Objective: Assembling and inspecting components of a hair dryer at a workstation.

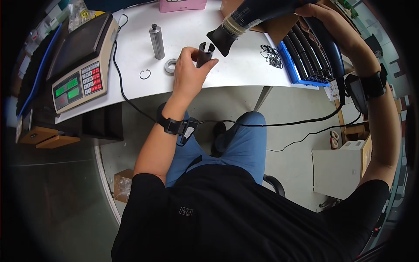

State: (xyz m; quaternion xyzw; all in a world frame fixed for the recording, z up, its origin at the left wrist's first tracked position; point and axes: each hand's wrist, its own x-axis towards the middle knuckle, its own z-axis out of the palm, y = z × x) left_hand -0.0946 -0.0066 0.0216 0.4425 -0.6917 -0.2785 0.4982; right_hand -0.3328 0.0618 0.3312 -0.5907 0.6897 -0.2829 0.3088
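My left hand (190,74) is closed round a dark metal tube (204,58), which stands upright at the table's front with its slotted open end up. High on the right, my right hand (325,19) grips a dark hair dryer (262,14). The dryer's flat nozzle (222,40) points down toward the tube's top, a short gap away from it. Beside my left fingers a thick grey metal ring (169,66) lies on the table. Farther left stands a ribbed silver cylinder (157,45) with a small knob on top. In front of that lies one open retaining ring (145,74).
More black retaining rings (271,56) lie in a pile, right of centre. Beyond them a blue tray (291,70) holds rows of black tubes. On the left sits a digital scale (78,65). The dryer's black cable (297,124) hangs across above my knees.
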